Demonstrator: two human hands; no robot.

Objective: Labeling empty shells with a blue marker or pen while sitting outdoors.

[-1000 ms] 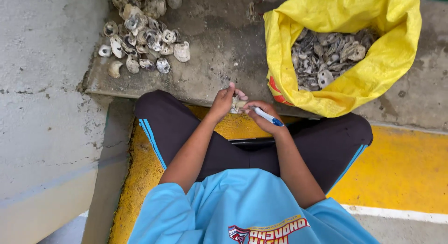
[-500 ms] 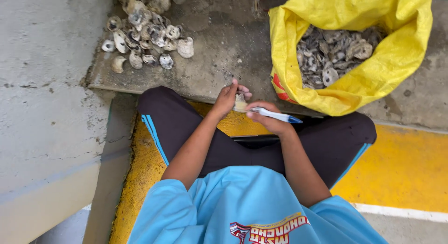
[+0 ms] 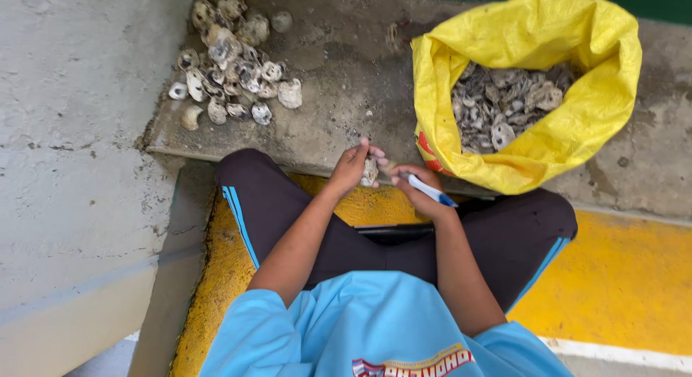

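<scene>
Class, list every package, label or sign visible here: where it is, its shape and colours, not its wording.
Sack: upper right on the concrete, yellow, rolled open, full of grey shells, red print low on its left side.
Shirt print: bottom centre, red and yellow on light blue.

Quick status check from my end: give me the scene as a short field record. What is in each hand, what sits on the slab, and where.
left hand: left hand holds a small shell upright in its fingers
right hand: right hand grips a white-and-blue handled tool, tip toward the shell; blade not visible
sack: open yellow sack on the right of the concrete slab, holding grey shells
loose pile: heap of shells on the slab's far left
seat: person sits on a yellow painted kerb, dark trousers, blue shirt
</scene>
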